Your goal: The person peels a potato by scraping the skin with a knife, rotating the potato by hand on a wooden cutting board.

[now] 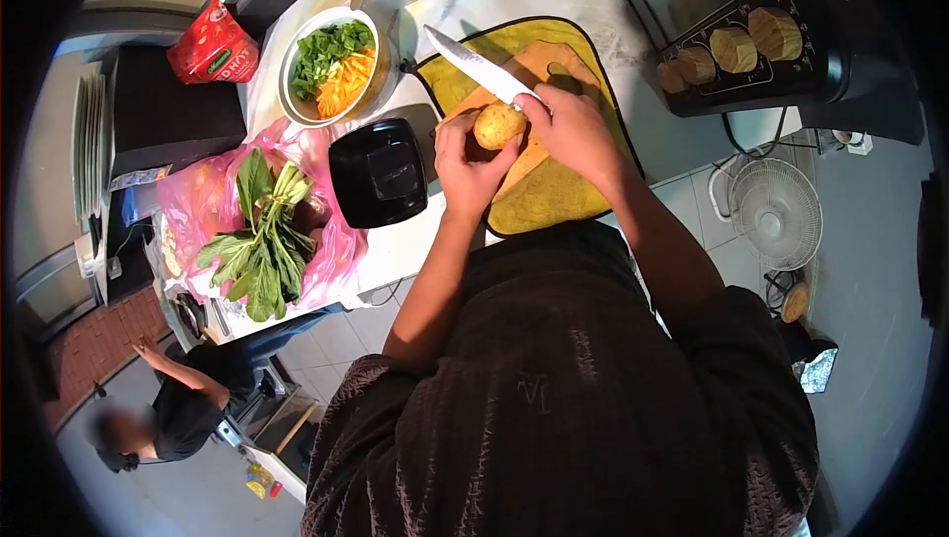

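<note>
My left hand point(471, 169) holds a small round potato point(499, 127) over the wooden cutting board point(539, 62), its fingers wrapped round the side and bottom. In my right hand point(568, 132) is a knife point(479, 69), its blade pointing up and to the left, with the handle end close above the potato. The board lies on a yellow-green cloth point(554, 196) with a dark edge. To the left of my left hand stands a black square container point(378, 173). Beyond it, a white bowl point(289, 92) holds chopped greens and orange shreds.
Leafy greens point(262, 250) lie on a pink plastic bag point(341, 250) at the left. A red packet point(215, 47) is behind them. A black oven point(736, 52) stands at the right, a fan point(778, 214) below it. Another person point(188, 389) is at lower left.
</note>
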`<state>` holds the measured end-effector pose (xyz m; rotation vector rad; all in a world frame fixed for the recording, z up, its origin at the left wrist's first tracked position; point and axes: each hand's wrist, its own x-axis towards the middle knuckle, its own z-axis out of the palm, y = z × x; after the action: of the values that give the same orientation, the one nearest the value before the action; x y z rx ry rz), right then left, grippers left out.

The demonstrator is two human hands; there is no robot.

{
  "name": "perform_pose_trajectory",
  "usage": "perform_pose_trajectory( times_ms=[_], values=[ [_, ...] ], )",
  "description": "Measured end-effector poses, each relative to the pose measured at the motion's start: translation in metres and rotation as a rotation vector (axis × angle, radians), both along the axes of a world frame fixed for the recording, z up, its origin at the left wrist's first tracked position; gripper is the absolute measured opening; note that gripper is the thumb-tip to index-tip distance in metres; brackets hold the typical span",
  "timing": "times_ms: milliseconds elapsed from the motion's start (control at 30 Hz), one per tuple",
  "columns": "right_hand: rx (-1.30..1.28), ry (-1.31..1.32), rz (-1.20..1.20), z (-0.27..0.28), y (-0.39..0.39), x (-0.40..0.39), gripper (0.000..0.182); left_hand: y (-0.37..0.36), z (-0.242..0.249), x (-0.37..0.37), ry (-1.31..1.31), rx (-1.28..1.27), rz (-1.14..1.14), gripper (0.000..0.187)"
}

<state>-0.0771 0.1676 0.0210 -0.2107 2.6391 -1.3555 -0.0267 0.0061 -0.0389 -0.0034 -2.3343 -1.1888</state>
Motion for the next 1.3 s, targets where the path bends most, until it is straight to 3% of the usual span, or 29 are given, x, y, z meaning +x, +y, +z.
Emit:
perform_pose_trajectory(
  times_ms=[233,300,567,767,867,1033,1233,1300],
  values=[
    [0.043,-0.094,-0.04,0.01,0.005,-0.002,0.037,-0.002,0.009,-0.003,-0.089,0.192,-0.078,0.055],
    [0.049,-0.102,-0.044,0.008,0.007,-0.002,0.037,-0.006,0.009,-0.003,-0.109,0.138,-0.107,0.055],
    [0.198,0.099,-0.048,-0.018,0.002,-0.003,0.035,-0.006,0.002,0.001,-0.158,0.201,-0.118,0.052],
    [0.1,-0.004,0.006,0.005,-0.006,0.008,0.035,-0.008,-0.007,0.007,-0.158,0.174,-0.168,0.054],
    [0.101,-0.026,-0.006,-0.003,-0.009,-0.005,0.036,-0.004,-0.01,0.001,-0.179,0.335,-0.093,0.054],
    [0.141,-0.104,0.012,0.0,0.0,-0.01,0.036,-0.004,-0.005,0.003,-0.135,0.287,-0.113,0.053],
    [0.113,0.012,0.022,0.003,-0.004,-0.009,0.039,-0.006,-0.006,0.001,-0.068,0.182,-0.146,0.052],
    [0.166,-0.075,0.037,0.008,-0.002,-0.016,0.037,-0.006,-0.004,0.001,-0.081,0.205,-0.149,0.052]
  ],
)
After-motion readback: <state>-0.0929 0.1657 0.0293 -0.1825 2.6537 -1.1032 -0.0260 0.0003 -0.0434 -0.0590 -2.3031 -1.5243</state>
